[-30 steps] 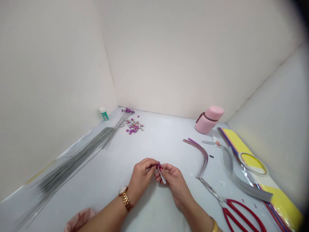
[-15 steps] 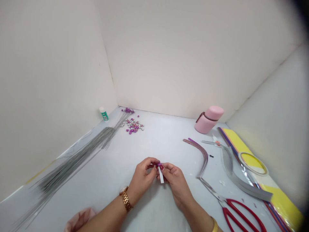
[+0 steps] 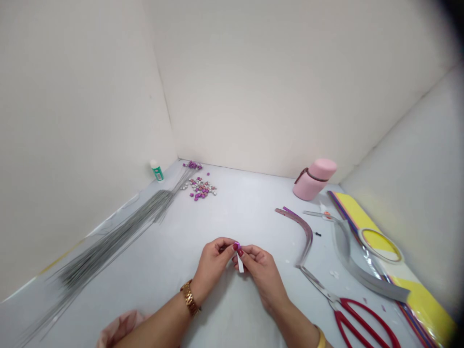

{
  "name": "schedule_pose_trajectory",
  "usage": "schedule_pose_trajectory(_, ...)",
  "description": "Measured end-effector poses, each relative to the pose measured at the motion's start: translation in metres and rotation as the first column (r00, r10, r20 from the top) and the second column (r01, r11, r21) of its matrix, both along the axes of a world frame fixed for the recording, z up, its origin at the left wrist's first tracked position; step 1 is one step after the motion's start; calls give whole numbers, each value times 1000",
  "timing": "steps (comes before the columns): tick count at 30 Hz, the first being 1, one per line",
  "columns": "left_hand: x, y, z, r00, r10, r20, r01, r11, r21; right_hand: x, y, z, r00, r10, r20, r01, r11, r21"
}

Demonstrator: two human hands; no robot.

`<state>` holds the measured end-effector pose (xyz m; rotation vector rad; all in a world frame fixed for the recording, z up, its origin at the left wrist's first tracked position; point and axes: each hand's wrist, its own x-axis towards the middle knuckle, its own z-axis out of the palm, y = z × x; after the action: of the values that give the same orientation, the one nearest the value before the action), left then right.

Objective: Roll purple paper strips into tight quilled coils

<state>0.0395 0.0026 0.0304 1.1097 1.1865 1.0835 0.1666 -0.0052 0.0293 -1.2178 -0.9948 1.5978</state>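
Note:
Between the fingertips of my left hand [image 3: 213, 258] and my right hand [image 3: 259, 268] is a narrow paper strip [image 3: 240, 264]. Its white tail hangs down toward me, and its purple side shows at the top where it is bent. Both hands are closed in a pinch, thumbs close together on the bent end. Part of the strip is hidden by the fingers. Farther off lies a pile of small purple, pink and silver folded paper stars [image 3: 203, 188].
Grey wires [image 3: 126, 237] lie in a long bundle at left, near a glue stick [image 3: 157, 171]. At right are purple strips [image 3: 304, 229], red-handled scissors [image 3: 362, 321], grey strips [image 3: 362, 270], a tape roll [image 3: 362, 234], coloured paper sheets [image 3: 427, 304] and a pink bottle [image 3: 311, 181].
My left thumb has come up onto the purple end, beside the right thumb. The white tail has shifted slightly left and up.

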Motion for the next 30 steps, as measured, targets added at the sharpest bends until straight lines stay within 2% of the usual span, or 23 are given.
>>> schedule_pose_trajectory(5,-1,0,-2,997,53,-50,-52,998,19,0,0,2,999,3,37,-4,1000,24)
schedule_pose_trajectory(16,-2,1,-3,986,46,-158,-36,997,66,0,-1,0,999,20,42,-22,998,55)
schedule_pose_trajectory(21,-3,-3,-2,958,67,-277,-23,987,162,0,-1,1,999,10,42,-12,998,60)
schedule_pose_trajectory(30,-5,-8,9,897,-3,-442,169,926,339,2,2,3,999,-38,10,38,998,49)
